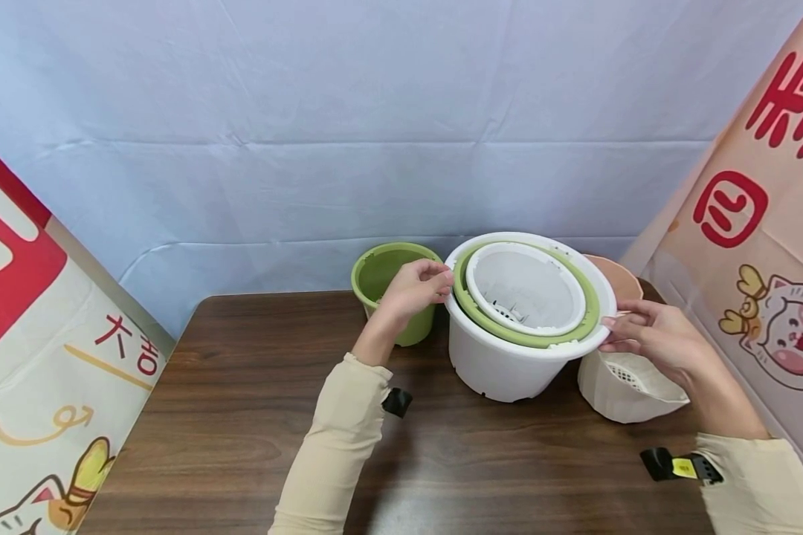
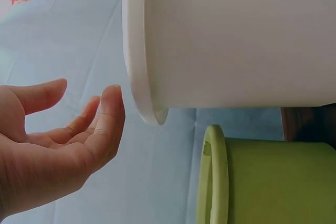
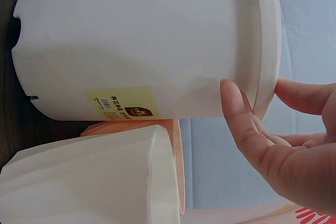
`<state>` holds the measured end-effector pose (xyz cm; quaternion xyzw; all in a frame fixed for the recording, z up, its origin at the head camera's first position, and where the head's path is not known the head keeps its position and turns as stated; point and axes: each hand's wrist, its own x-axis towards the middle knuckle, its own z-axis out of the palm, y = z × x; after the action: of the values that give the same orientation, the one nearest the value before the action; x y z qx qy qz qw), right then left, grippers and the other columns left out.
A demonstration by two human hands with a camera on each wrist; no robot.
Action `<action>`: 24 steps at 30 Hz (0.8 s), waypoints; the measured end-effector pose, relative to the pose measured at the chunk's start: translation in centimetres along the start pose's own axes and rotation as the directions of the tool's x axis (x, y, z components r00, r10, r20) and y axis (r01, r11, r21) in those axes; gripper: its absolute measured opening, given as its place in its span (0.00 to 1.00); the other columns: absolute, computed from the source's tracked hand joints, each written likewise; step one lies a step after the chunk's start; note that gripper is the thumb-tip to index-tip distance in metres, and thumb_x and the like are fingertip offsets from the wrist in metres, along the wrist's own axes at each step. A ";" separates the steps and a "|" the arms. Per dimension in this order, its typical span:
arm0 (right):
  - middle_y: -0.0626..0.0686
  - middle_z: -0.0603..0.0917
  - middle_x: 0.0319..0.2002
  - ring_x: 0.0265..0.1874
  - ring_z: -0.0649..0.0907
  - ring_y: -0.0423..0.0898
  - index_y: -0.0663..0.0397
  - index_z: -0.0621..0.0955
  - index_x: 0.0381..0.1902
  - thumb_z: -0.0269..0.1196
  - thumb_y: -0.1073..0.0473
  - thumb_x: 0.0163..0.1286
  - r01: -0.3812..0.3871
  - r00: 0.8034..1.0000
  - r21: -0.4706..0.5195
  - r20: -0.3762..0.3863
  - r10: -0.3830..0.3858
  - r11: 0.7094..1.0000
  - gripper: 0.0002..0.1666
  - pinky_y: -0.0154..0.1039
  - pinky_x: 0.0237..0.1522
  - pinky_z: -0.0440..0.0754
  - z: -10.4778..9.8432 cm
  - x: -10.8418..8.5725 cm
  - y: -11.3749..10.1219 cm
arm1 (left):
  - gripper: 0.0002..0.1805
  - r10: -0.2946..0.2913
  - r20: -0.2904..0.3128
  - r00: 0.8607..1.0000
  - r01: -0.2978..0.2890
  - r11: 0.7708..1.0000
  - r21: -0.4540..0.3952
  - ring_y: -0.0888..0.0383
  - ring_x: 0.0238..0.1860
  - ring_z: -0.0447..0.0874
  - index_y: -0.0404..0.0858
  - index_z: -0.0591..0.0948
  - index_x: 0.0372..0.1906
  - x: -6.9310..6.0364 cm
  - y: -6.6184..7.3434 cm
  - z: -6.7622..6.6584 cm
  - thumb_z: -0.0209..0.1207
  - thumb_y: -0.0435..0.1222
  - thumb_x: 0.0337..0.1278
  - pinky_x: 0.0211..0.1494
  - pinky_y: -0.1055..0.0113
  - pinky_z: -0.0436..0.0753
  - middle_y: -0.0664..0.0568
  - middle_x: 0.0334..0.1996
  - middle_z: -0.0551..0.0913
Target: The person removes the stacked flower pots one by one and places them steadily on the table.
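Observation:
A large white flower pot stands near the back of the table. Nested inside it are a green pot and a smaller white pot with a slotted bottom. My right hand pinches the large pot's right rim, thumb on the rim's edge and a fingertip under it, as the right wrist view shows. Beside the left rim, my left hand hovers with loosely bent fingers. A gap separates it from the rim in the left wrist view, and nothing is in its grasp.
Left of the stack stands another green pot, partly behind my left hand. An off-white faceted pot and a peach pot stand on the right. Pale blue cloth hangs behind the wooden table; printed banners flank both sides.

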<state>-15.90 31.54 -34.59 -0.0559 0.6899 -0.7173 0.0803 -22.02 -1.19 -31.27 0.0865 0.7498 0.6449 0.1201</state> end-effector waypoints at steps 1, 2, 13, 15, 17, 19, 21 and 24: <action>0.54 0.83 0.29 0.26 0.83 0.48 0.74 0.63 0.44 0.54 0.73 0.65 0.001 1.000 -0.001 -0.001 -0.001 1.000 0.14 0.40 0.31 0.83 0.0 0.0 0.0 | 0.14 0.001 0.002 1.000 -0.001 1.000 0.004 0.48 0.43 0.79 0.27 0.74 0.48 0.1 0.1 0.1 0.54 0.31 0.61 0.43 0.67 0.80 0.41 0.42 0.78; 0.54 0.83 0.29 0.26 0.83 0.48 0.74 0.63 0.44 0.54 0.73 0.65 0.001 1.000 -0.004 -0.002 -0.001 1.000 0.14 0.39 0.31 0.83 0.0 0.0 0.0 | 0.14 -0.001 0.003 1.000 0.001 1.000 0.003 0.48 0.43 0.79 0.27 0.74 0.48 0.1 0.1 0.2 0.54 0.31 0.61 0.44 0.67 0.80 0.41 0.42 0.78; 0.53 0.83 0.28 0.25 0.83 0.48 0.76 0.61 0.46 0.55 0.72 0.65 -0.013 1.000 -0.021 -0.018 0.012 1.000 0.17 0.40 0.31 0.83 0.1 -0.1 -0.1 | 0.13 -0.028 0.006 1.000 0.028 0.997 0.070 0.54 0.34 0.80 0.28 0.75 0.46 1.1 1.0 1.4 0.54 0.34 0.61 0.41 0.68 0.80 0.40 0.36 0.80; 0.53 0.83 0.28 0.25 0.83 0.48 0.76 0.62 0.45 0.55 0.72 0.65 -0.017 1.000 -0.021 -0.019 0.016 1.000 0.16 0.40 0.31 0.83 0.1 -0.1 -0.1 | 0.13 -0.037 -0.001 0.999 0.037 0.995 0.093 0.54 0.33 0.80 0.29 0.75 0.45 1.2 1.1 1.5 0.54 0.34 0.61 0.40 0.68 0.80 0.40 0.36 0.80; 0.53 0.83 0.28 0.25 0.83 0.48 0.75 0.62 0.45 0.55 0.72 0.65 -0.017 1.000 -0.022 -0.019 0.016 1.000 0.16 0.40 0.31 0.83 0.1 -0.1 -0.1 | 0.13 -0.042 -0.006 0.999 0.043 0.993 0.106 0.54 0.33 0.80 0.28 0.75 0.45 1.2 1.3 1.6 0.54 0.35 0.61 0.39 0.68 0.80 0.40 0.35 0.81; 0.53 0.83 0.28 0.25 0.84 0.48 0.76 0.62 0.45 0.54 0.72 0.65 -0.014 1.000 -0.022 -0.018 0.013 1.000 0.16 0.40 0.31 0.83 0.1 -0.1 -0.1 | 0.13 -0.049 -0.016 0.999 0.050 0.992 0.120 0.55 0.33 0.80 0.29 0.75 0.45 1.3 1.4 1.7 0.54 0.35 0.61 0.39 0.69 0.80 0.41 0.35 0.81; 0.53 0.83 0.28 0.25 0.83 0.48 0.76 0.62 0.45 0.54 0.72 0.65 -0.013 1.000 -0.020 -0.017 0.013 1.000 0.15 0.40 0.31 0.83 0.2 -0.1 -0.2 | 0.13 -0.055 -0.024 0.998 0.058 0.988 0.140 0.56 0.32 0.80 0.29 0.75 0.45 1.4 1.5 1.7 0.55 0.35 0.61 0.37 0.71 0.80 0.42 0.34 0.81; 0.53 0.83 0.28 0.25 0.83 0.48 0.76 0.62 0.45 0.54 0.72 0.65 -0.015 1.000 -0.020 -0.017 0.015 1.000 0.15 0.40 0.31 0.82 0.2 -0.1 -0.2 | 0.13 -0.070 -0.036 0.997 0.076 0.979 0.191 0.58 0.31 0.80 0.31 0.76 0.44 1.6 1.7 1.8 0.56 0.37 0.60 0.35 0.73 0.79 0.44 0.32 0.81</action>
<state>-15.76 31.39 -34.37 -0.0457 0.6981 -0.7101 0.0794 -23.05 1.26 -29.98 0.0610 0.8130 0.5657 0.1239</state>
